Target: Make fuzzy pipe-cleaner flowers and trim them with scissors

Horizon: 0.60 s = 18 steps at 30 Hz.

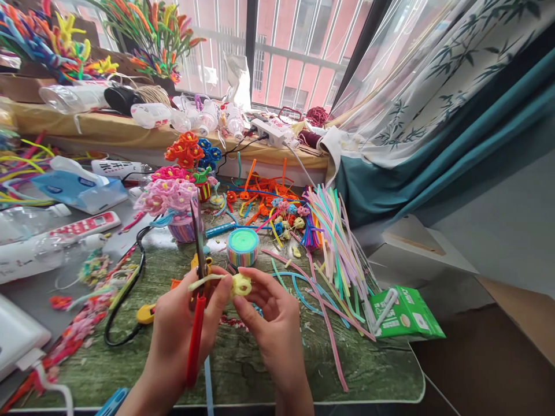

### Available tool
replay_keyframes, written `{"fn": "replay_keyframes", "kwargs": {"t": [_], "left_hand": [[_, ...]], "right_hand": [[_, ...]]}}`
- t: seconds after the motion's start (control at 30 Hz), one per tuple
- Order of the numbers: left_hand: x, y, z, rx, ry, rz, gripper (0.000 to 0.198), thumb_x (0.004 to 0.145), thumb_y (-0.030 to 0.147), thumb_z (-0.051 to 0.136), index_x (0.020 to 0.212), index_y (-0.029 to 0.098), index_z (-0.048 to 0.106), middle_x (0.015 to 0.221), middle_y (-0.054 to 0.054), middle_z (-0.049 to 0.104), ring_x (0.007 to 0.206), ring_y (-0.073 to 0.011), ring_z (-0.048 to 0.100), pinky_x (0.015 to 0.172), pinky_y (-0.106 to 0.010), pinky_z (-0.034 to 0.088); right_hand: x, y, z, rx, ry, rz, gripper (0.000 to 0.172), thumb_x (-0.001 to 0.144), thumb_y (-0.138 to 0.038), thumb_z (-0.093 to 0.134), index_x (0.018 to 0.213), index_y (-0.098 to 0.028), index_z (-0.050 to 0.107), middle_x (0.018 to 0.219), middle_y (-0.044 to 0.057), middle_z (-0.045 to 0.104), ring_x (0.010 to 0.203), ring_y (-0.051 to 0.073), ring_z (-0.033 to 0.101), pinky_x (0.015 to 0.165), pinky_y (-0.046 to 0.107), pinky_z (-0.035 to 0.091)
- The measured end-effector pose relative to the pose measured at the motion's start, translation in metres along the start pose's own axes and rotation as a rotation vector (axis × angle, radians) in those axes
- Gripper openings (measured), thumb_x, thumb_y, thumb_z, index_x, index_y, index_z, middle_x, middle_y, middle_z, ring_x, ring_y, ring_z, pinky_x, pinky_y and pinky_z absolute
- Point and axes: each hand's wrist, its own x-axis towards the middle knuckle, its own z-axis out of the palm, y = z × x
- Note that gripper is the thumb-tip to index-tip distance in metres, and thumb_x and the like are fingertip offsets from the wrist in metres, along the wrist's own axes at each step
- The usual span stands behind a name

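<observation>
A small pale yellow pipe-cleaner flower [241, 285] with looped petals is pinched between thumb and finger of my right hand [277, 318]. My left hand [173, 323] grips the flower's pale yellow tail, which sticks out to the left. Red-handled scissors [196, 341] also rest in the left hand, blades pointing up and away. Just beyond my fingers stands a round striped pot with a turquoise top [243, 248]. Behind the scissor blades is a pot of pink pipe-cleaner flowers [167, 196], partly hidden.
Loose pastel pipe cleaners [332, 242] lie in a bundle at right, beside a green packet [407, 312]. Orange pieces [264, 196] and small finished flowers [286, 216] are spread at the back. A black cable [141, 260] and plastic bottles [47, 248] lie on the left.
</observation>
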Motion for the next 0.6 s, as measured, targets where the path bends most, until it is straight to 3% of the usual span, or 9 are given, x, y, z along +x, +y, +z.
{"fn": "replay_keyframes", "kwargs": {"t": [0.23,0.47,0.6], "left_hand": [[0.003,-0.003,-0.004,0.020,-0.024,0.031,0.019,0.093,0.042,0.067,0.087,0.027,0.077,0.067,0.005,0.079,0.052,-0.0145,0.069,0.054,-0.022,0.054],[0.004,0.004,-0.010,0.007,-0.051,0.099,0.027,0.094,0.045,0.068,0.075,0.027,0.075,0.054,0.009,0.068,0.045,-0.0125,0.060,0.047,-0.021,0.049],[0.003,0.009,-0.012,0.049,0.001,0.132,0.028,0.096,0.048,0.067,0.078,0.028,0.074,0.055,0.010,0.069,0.044,-0.0119,0.062,0.047,-0.021,0.050]], "right_hand": [[0.001,0.003,-0.005,-0.004,-0.086,-0.060,0.035,0.081,-0.020,0.094,0.114,-0.031,0.089,0.115,0.003,0.085,0.096,0.021,0.081,0.086,0.029,0.067],[0.002,0.001,-0.014,-0.019,-0.186,-0.126,0.030,0.091,-0.032,0.089,0.121,-0.035,0.088,0.122,0.004,0.085,0.113,0.025,0.081,0.098,0.035,0.066],[0.002,0.000,-0.011,0.081,-0.179,-0.039,0.037,0.086,-0.038,0.094,0.122,-0.034,0.087,0.122,0.005,0.087,0.109,0.027,0.084,0.097,0.038,0.068]]}}
